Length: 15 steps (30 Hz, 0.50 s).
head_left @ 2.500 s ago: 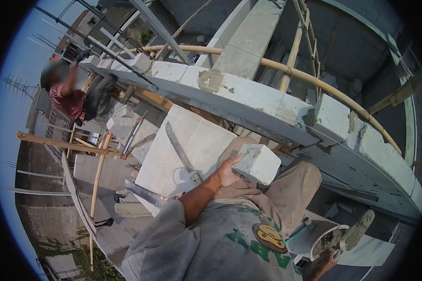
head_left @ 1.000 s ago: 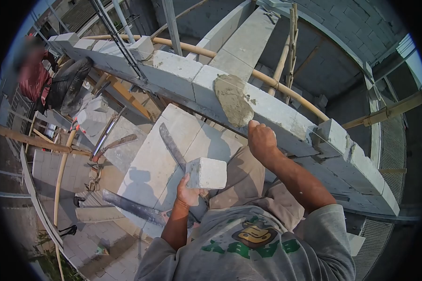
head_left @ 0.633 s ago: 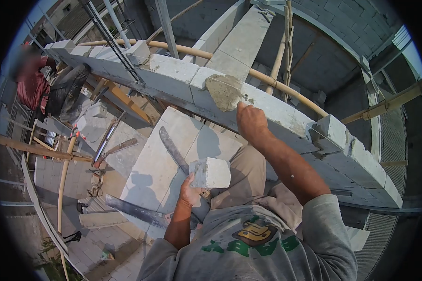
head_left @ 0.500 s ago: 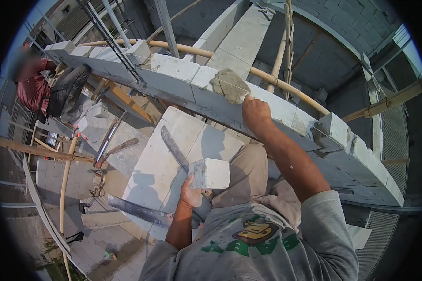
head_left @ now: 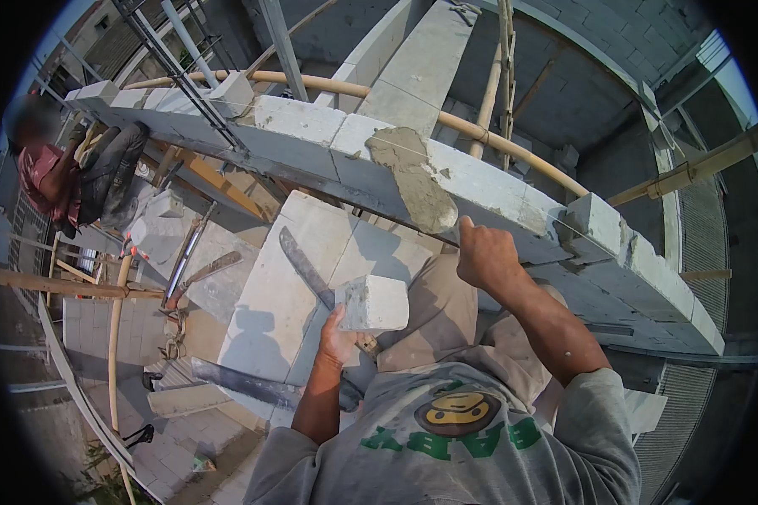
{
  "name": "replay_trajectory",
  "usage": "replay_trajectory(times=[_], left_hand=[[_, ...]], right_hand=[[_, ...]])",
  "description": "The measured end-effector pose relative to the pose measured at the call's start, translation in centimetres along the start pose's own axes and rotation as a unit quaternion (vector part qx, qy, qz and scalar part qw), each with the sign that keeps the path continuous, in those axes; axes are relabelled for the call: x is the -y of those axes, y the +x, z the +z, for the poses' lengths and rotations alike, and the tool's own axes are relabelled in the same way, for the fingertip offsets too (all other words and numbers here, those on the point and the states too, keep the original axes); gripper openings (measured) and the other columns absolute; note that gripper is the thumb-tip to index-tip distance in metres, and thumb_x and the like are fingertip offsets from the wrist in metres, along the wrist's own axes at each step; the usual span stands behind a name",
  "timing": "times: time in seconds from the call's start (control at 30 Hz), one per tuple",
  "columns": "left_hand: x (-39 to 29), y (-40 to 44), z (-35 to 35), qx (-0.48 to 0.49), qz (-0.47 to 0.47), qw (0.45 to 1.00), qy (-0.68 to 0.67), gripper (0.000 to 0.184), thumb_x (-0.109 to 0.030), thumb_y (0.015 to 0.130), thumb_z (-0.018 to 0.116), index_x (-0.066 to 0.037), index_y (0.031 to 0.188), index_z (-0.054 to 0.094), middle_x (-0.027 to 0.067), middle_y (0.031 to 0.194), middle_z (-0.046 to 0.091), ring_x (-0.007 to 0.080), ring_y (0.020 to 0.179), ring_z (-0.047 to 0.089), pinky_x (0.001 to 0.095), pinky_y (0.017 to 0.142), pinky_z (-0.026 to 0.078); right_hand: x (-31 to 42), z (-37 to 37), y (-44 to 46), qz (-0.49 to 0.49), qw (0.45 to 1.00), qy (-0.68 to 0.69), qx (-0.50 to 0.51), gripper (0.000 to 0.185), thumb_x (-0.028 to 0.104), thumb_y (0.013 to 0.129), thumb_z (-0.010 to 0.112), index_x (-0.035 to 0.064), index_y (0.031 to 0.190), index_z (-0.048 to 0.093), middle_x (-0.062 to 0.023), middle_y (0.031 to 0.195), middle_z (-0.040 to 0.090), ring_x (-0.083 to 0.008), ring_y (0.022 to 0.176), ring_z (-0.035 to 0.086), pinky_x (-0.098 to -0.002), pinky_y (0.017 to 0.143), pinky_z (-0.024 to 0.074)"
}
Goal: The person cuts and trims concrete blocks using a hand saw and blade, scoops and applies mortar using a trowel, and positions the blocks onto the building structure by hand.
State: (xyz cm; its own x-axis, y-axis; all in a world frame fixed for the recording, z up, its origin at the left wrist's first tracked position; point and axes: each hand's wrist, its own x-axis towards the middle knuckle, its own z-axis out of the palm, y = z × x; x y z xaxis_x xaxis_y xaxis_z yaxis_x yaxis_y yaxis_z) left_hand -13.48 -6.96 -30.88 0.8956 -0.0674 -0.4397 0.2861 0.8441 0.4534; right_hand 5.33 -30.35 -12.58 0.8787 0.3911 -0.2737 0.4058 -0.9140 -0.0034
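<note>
in the head view, the person's left hand (head_left: 338, 341) grasps a small pale block (head_left: 377, 305) from its near left corner, thumb up along the side, holding it in front of the lap. the right hand (head_left: 488, 257) is clenched, knuckles up, around the handle of a trowel (head_left: 436, 210), most of that handle hidden by the fingers. the trowel's blade is coated in grey and meets the patch of wet mortar (head_left: 398, 153) spread on top of the long block wall (head_left: 488, 178). behind the wall runs a bamboo pole (head_left: 514, 150). left of the lap lie large pale slabs (head_left: 269, 290); a machete (head_left: 306, 265) rests across them, its lower part passing behind the held block, and a dark long blade (head_left: 244, 381) lies over their near edge. farther left, a co-worker (head_left: 55, 172) sits by the wall's far end.
</note>
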Motion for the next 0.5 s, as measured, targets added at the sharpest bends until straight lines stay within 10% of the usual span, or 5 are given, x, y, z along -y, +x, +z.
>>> replay_trajectory(times=[0.5], left_hand=[[-1.0,-2.1,-0.5,0.0,0.024,0.999,-0.034,0.067,-0.056,0.092,0.039,-0.014,0.144,0.036,0.0122,0.142,0.045,0.0355,0.127,0.046,0.0563,0.099,0.04]], right_hand=[[1.6,1.4,3.4,-0.057,0.997,0.012,-0.043,0.031,0.007,0.074,0.056,-0.0019,0.103,0.052,-0.0203,0.08,0.067,-0.0345,0.076,0.068,-0.0437,0.067,0.0538]])
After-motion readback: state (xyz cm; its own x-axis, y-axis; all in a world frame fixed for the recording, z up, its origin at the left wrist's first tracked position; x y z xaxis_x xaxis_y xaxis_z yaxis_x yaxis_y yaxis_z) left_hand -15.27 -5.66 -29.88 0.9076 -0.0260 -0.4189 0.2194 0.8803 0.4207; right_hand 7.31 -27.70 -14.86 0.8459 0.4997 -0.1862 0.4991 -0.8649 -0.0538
